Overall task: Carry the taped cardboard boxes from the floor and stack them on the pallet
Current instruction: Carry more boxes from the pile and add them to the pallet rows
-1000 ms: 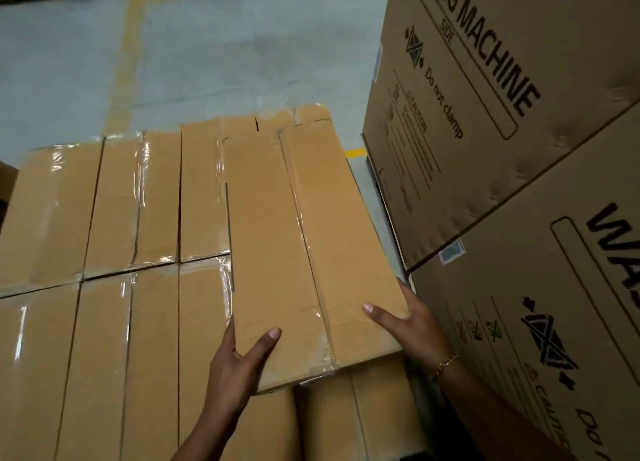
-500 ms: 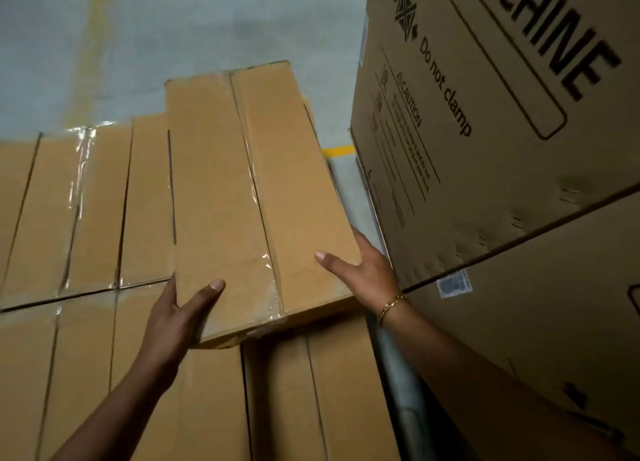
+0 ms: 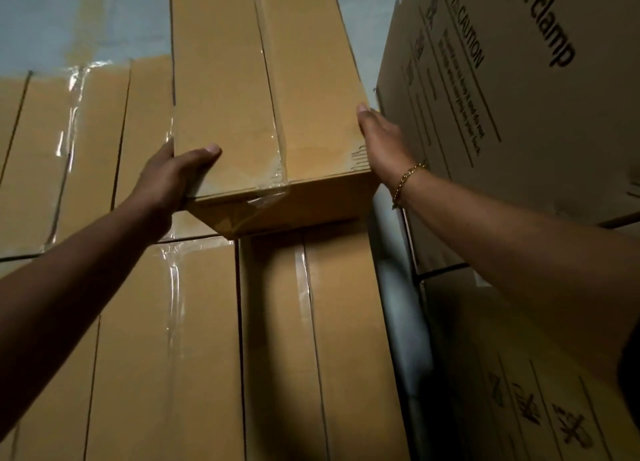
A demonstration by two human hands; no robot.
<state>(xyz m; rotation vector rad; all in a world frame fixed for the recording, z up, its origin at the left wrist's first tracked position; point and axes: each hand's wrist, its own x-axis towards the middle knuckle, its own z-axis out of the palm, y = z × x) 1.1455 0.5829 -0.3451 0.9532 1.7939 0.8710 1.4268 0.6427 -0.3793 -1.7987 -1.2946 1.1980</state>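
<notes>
I hold a long taped cardboard box [image 3: 225, 79] over the far right part of a layer of similar taped boxes [image 3: 156, 339]; its near end sits above them, and I cannot tell whether it touches. My left hand [image 3: 166, 183] grips the near left corner, thumb on top and fingers underneath. My right hand [image 3: 381, 142] holds the box's right side near the front corner, thumb along the top edge, fingers hidden behind the box. The pallet itself is hidden under the boxes.
A tall printed carton [image 3: 519, 97] marked "Do not clamp" stands close on the right, stacked on another large carton [image 3: 536, 391]. Only a narrow gap separates them from the box layer. Grey concrete floor [image 3: 69, 20] with a faded yellow line lies beyond.
The box has moved forward and away from me over the layer, and both arms have stretched out with it. My right thumb has shifted from the top face to the right edge.
</notes>
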